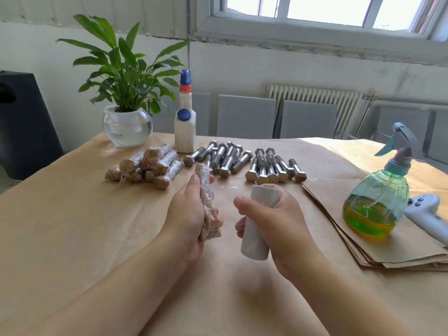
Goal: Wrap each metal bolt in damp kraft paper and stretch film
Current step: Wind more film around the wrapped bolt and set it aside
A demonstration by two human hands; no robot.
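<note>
Film stage — one bolt nearly wrapped.
Left hand grips the paper-wrapped bolt; right hand holds the film roll just beside it — the next move likely calls for tearing the film.

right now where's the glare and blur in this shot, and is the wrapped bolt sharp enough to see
Head view: the window is blown out white; a sunlit patch washes out the table at far right; the white handle near the right edge smears with wide-angle stretch; the wrapped bolt in the left hand is fairly sharp, film wrinkles visible.
</note>
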